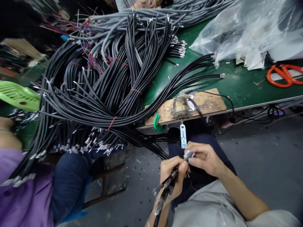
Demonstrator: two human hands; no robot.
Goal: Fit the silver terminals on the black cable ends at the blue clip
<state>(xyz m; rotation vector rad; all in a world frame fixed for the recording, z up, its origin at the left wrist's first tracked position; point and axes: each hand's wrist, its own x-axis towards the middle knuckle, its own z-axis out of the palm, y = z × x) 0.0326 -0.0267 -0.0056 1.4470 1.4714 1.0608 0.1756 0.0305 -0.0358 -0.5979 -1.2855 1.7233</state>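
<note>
Over my lap, my left hand (172,171) is closed round a few black cables (163,197), whose lower ends are blurred. My right hand (205,158) meets it and pinches a silvery, foil-like cable end (188,155) between thumb and fingers. Just above my fingers a light blue holder with a slot (183,136) sticks out from the table edge. Behind it, a yellowish lump wrapped in clear material (180,107) is fixed on a wooden board (210,102). More black cables run from the table down to the left of my hands.
Large bundles of black cables (113,85) and grey cables (161,17) cover the table's left and back. A green clamp (158,123) grips the board. Orange-handled scissors (280,76) and plastic bags (236,31) lie right. A co-worker in a purple sleeve (35,186) sits left.
</note>
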